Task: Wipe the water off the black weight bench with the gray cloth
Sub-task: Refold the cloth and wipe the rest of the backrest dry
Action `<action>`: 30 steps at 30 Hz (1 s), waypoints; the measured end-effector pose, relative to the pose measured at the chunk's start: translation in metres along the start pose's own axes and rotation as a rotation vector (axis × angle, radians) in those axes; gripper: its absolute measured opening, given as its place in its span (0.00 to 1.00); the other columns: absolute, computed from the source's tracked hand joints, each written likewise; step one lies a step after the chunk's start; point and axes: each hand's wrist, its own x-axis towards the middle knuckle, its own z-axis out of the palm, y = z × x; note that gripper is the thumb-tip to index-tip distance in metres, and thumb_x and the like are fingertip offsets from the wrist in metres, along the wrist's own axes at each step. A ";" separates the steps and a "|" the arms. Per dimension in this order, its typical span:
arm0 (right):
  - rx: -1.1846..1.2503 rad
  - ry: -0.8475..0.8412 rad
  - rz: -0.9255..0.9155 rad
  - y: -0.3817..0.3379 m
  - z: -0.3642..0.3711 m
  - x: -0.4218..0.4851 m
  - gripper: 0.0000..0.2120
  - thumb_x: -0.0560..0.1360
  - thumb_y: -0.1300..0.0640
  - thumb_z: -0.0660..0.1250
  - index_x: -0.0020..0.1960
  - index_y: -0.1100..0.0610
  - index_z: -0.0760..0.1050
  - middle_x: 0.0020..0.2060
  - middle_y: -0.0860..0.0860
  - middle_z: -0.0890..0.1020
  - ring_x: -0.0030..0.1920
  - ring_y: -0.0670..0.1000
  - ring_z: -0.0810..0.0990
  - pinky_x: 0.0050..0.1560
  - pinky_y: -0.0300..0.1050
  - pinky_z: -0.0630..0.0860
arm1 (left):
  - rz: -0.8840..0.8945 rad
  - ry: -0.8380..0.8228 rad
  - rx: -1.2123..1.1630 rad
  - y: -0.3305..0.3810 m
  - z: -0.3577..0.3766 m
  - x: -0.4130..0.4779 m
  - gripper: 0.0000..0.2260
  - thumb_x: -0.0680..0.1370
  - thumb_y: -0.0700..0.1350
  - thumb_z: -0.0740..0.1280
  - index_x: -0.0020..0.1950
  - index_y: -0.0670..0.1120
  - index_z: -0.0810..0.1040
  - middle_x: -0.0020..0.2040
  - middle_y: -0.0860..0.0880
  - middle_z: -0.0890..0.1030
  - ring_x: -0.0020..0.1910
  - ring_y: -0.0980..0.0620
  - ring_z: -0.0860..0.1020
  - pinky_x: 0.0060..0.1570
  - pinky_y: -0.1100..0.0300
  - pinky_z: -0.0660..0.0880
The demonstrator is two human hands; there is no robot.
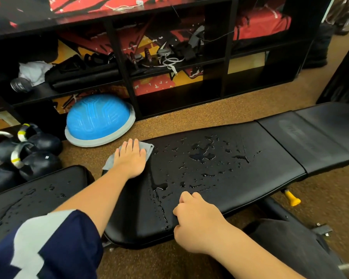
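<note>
Head view, gray cloth (pixel 147 149) flat under left hand (pixel 132 158), wet bench (pixel 220 168)

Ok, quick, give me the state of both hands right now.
Left hand: open, fingers straight, pressing the gray cloth flat on the bench.
Right hand: closed, fingers curled, holding nothing, resting on the bench's near edge.

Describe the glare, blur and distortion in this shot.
Head view: light glints off the water puddles on the black weight bench; same view, the wide-angle lens bows the shelf unit; toward the edges, the kettlebells look slightly smeared.
</note>
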 end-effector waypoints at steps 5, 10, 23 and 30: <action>-0.016 -0.018 0.000 -0.002 -0.002 -0.001 0.09 0.78 0.56 0.59 0.56 0.57 0.73 0.58 0.53 0.67 0.62 0.57 0.64 0.49 0.49 0.67 | -0.005 0.069 0.009 -0.002 -0.004 0.020 0.25 0.84 0.54 0.45 0.80 0.49 0.61 0.77 0.44 0.67 0.76 0.43 0.65 0.75 0.43 0.58; -0.007 -0.012 -0.006 0.001 0.000 0.001 0.12 0.78 0.54 0.60 0.58 0.58 0.74 0.60 0.54 0.68 0.63 0.57 0.65 0.50 0.50 0.68 | 0.012 0.143 0.001 -0.002 0.000 0.013 0.23 0.85 0.53 0.46 0.78 0.48 0.64 0.75 0.46 0.71 0.74 0.44 0.68 0.74 0.43 0.61; -0.016 -0.012 -0.027 0.013 0.004 -0.004 0.15 0.78 0.56 0.60 0.64 0.55 0.75 0.61 0.53 0.69 0.63 0.57 0.67 0.55 0.55 0.74 | 0.038 0.162 0.032 0.003 0.024 -0.081 0.27 0.86 0.53 0.43 0.84 0.45 0.47 0.84 0.47 0.49 0.82 0.49 0.46 0.79 0.47 0.47; -0.066 0.181 0.024 0.005 0.016 -0.010 0.15 0.82 0.51 0.61 0.67 0.52 0.75 0.62 0.52 0.72 0.64 0.56 0.70 0.53 0.53 0.74 | 0.018 0.197 0.044 0.006 0.043 -0.153 0.27 0.86 0.54 0.43 0.84 0.46 0.47 0.84 0.47 0.48 0.83 0.49 0.46 0.80 0.48 0.48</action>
